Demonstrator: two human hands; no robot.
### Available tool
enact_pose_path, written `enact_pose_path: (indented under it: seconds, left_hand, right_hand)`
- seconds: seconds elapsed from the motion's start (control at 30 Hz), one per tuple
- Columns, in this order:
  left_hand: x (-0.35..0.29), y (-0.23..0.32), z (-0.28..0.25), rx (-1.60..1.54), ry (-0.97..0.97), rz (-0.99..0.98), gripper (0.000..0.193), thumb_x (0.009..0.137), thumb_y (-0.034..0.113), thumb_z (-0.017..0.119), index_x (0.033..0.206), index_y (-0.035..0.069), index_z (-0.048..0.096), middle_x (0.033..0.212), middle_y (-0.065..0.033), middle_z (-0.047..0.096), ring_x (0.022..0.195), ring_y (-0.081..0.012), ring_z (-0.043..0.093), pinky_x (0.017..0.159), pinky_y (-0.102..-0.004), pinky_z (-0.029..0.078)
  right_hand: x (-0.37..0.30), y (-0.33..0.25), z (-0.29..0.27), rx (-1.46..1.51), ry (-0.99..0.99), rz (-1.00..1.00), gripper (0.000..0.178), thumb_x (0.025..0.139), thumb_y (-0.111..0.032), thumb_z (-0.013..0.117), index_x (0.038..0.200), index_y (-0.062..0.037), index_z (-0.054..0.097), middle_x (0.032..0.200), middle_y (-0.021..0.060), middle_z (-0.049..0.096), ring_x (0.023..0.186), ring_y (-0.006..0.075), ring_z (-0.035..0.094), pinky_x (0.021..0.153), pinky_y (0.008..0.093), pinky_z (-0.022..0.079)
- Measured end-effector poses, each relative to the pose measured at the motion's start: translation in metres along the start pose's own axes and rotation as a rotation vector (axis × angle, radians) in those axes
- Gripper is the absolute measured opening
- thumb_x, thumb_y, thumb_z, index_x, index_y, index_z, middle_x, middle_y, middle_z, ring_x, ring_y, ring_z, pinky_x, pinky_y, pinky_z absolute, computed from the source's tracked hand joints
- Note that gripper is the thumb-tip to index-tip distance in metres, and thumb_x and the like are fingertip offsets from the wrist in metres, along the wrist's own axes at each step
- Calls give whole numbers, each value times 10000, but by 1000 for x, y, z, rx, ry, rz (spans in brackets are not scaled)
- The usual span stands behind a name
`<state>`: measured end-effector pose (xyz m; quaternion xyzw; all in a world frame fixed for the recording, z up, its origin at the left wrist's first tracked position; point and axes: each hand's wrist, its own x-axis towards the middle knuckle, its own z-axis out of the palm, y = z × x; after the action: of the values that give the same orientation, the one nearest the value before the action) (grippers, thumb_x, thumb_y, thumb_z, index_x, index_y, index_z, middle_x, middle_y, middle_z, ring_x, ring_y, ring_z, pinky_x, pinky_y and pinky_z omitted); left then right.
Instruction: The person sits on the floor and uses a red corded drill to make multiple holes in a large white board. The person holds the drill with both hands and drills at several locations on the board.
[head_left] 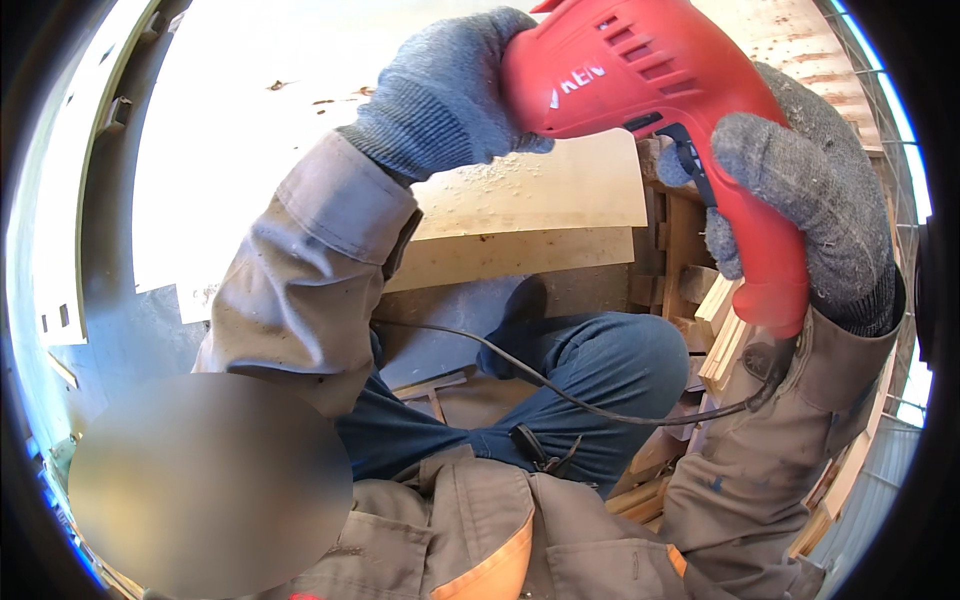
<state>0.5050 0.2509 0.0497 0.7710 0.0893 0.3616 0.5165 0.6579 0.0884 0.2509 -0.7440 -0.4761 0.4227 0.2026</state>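
Note:
A red corded power drill (655,85) is held up in front of me over pale wooden sheets. My right hand (830,185), in a grey knit glove, wraps around its handle, with fingers by the black trigger. At the left end of the tool body, my gloved left hand (450,90) is closed against the housing and steadies it. The front of the drill and any bit are hidden by the glove and the picture's top edge. From the handle's foot a black cord (600,410) runs across my legs. Sawdust and chips (495,180) lie on the sheet below.
Pale wooden sheets (250,160) spread ahead and to the left, with a lower sheet edge (530,255) jutting toward me. Stacked wood strips (722,335) stand at my right, near wire mesh. My bent knee (630,360) lies beneath the tool.

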Motion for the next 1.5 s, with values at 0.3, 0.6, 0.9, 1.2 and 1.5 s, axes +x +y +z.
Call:
enact_pose_path:
  seconds: [0.3,0.6,0.9,1.2,1.5]
  left_hand:
    - [2,-15,16,105,110,29,789,505,201,974,1178,19,605,1050,-138,703,959,-244,690,892,-342,556]
    - [-2,-20,39,68,103,-20,758,516,258,952,1156,33,615,968,-133,724,911,-258,704,838,-340,552]
    - [-4,-11,46,122,95,-34,632,575,245,907,1120,60,644,983,-125,721,920,-263,696,849,-346,541]
    - [-2,2,46,-52,-18,-83,694,612,170,911,1205,15,585,1089,-107,699,1016,-205,670,911,-321,535]
    - [-4,-11,41,26,-36,-62,764,586,209,941,1223,7,570,1123,-97,690,1057,-199,658,952,-315,518]
  right_hand:
    - [6,8,0,30,-11,-27,517,895,-404,669,1192,6,561,892,90,642,626,126,630,525,261,551]
    - [-6,9,0,-90,-10,-30,469,894,-410,662,1125,-8,597,849,76,635,579,119,616,493,256,530]
    - [-23,18,16,-22,123,-167,458,899,-401,666,1141,-20,591,801,78,632,576,140,627,489,268,544]
    - [-13,23,-1,-23,46,-28,497,901,-433,661,1174,-24,589,846,86,656,595,135,622,497,267,538]
    - [-15,27,11,36,29,-257,516,886,-456,670,1164,-27,600,850,85,655,592,124,612,505,261,533]
